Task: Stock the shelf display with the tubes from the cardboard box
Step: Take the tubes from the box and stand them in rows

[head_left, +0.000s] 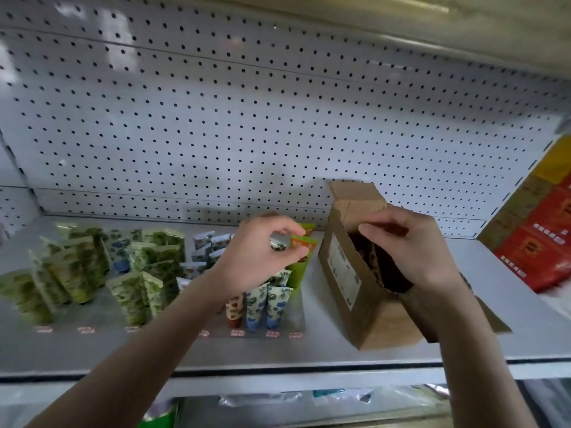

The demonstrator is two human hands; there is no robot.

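An open cardboard box (343, 273) stands on the white shelf (309, 350), right of centre, with dark brown tubes (375, 264) inside. My right hand (414, 251) is at the box mouth, fingers curled round a dark tube top there. My left hand (262, 257) hovers over the rows of tubes and pinches a small tube whose round cap (278, 244) shows between thumb and fingers. A green and orange tube (301, 261) stands right beside those fingertips. Blue-flowered tubes (267, 301) stand in front, partly hidden by my wrist.
Several green leafy tubes (77, 267) crowd the shelf's left half. Red and yellow packs (543, 236) are stacked at the right end. A perforated back panel (247, 118) rises behind. Price tags (238, 333) line the front edge. A lower shelf (278, 400) holds bagged goods.
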